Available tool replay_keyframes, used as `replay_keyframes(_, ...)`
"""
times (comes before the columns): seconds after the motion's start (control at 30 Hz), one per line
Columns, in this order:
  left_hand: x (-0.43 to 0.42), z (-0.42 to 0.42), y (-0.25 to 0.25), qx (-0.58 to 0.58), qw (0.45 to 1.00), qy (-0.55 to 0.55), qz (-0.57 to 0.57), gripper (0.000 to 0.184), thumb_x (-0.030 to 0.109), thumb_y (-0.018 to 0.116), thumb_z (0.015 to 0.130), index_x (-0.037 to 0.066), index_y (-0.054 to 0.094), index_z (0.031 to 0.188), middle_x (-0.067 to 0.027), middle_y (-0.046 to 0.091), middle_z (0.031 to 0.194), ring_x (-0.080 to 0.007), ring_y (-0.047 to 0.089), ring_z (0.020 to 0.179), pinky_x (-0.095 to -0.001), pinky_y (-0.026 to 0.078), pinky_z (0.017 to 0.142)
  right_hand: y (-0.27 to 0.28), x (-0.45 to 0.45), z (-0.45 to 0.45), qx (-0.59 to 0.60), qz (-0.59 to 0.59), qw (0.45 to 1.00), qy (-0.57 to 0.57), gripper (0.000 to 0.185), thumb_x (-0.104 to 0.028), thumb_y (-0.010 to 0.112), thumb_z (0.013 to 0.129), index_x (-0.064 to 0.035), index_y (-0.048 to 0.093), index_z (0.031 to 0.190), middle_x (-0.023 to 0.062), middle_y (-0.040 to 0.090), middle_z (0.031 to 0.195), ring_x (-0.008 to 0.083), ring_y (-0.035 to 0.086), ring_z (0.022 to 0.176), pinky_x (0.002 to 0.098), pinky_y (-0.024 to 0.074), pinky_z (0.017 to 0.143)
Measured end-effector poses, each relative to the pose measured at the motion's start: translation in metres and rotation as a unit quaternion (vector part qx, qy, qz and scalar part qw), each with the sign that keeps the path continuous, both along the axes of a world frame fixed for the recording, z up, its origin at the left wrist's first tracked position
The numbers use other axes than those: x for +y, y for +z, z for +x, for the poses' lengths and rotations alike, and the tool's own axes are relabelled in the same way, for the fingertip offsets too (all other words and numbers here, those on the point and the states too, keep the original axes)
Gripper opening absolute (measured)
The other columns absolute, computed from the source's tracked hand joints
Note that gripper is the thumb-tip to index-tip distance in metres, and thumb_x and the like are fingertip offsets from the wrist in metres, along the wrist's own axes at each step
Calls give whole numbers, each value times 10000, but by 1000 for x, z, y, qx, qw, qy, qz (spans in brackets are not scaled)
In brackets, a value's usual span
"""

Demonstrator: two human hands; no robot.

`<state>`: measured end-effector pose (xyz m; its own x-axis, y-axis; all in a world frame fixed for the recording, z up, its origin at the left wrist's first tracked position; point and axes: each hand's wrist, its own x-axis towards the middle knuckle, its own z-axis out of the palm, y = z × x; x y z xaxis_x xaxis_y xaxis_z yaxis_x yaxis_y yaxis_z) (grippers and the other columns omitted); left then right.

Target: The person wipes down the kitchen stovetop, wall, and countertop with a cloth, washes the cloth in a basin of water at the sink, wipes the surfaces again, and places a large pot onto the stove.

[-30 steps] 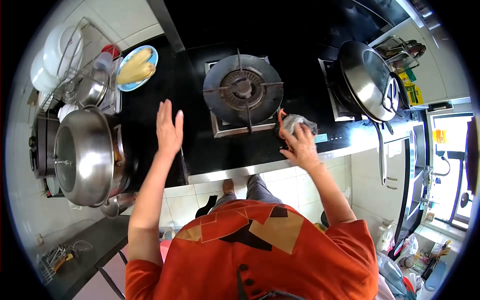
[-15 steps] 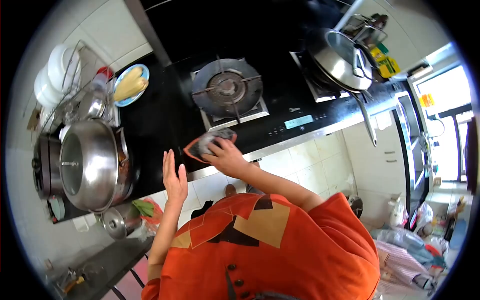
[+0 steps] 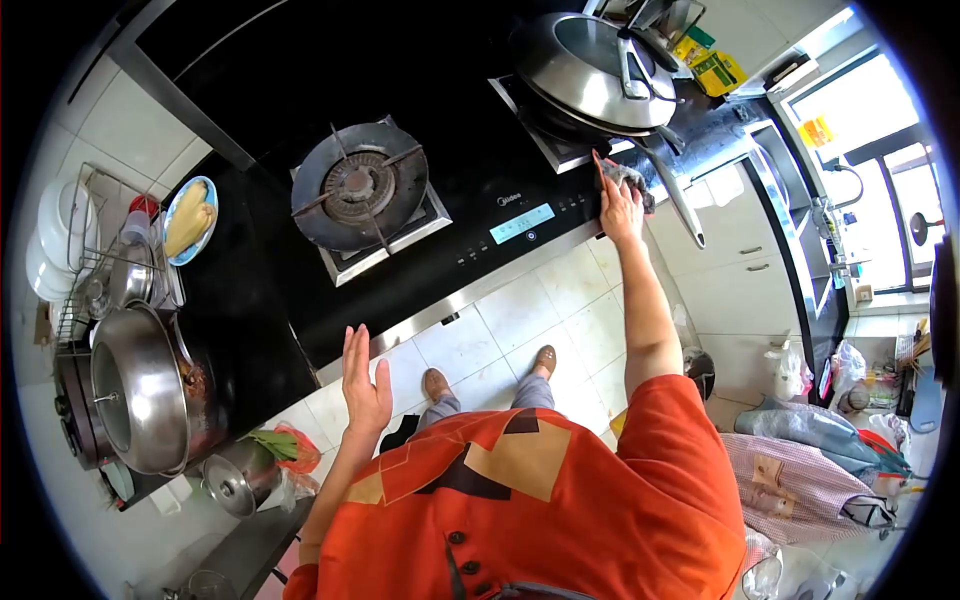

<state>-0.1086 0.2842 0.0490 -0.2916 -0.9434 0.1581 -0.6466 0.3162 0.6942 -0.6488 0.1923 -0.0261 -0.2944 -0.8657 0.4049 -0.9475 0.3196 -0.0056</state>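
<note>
A dark grey cleaning cloth [image 3: 630, 178] with an orange border [image 3: 599, 172] is covered in part by the right hand [image 3: 622, 208] at the front right of the black glass gas cooktop [image 3: 455, 205], just below the right burner and near the long steel handle [image 3: 680, 200] of the lidded wok [image 3: 600, 75]. The fingers of the right hand are laid over the cloth from above; whether they are clamped on it or only rested there cannot be told. Nothing is held by the left hand [image 3: 366, 395], which is raised near the front edge with its fingers close together and the thumb held away.

The cloth can be judged light, soft and limp, with no risk of breakage; whether it is damp cannot be seen. It is best gripped across its bunched middle, with the palm kept low, since a loose corner would probably fold or trail if only the border were pinched. On the smooth glass it should slide easily, though it might be snagged by the wok's handle
</note>
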Motion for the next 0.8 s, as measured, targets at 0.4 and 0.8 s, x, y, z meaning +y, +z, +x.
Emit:
replay_keyframes(0.4,14,-215,-4,-44,995,-82,-19,505,149,523,940,-39,409,1396,-234,454,1403,-384,361,1371,-429,313,1111,28,12,137,-128,-58,919,369,316,-300,634,802,-216,664,1105,138,548,1228,416,464,1194,544,343,1010)
replay_keyframes(0.8,59,-294,-34,35,954,22,296,503,319,379,1028,-53,447,1360,-245,510,1358,-342,444,1325,-392,340,1099,6,10,-243,-52,-47,987,143,329,-285,572,904,-240,598,1229,107,562,1285,440,400,1276,529,320,1066)
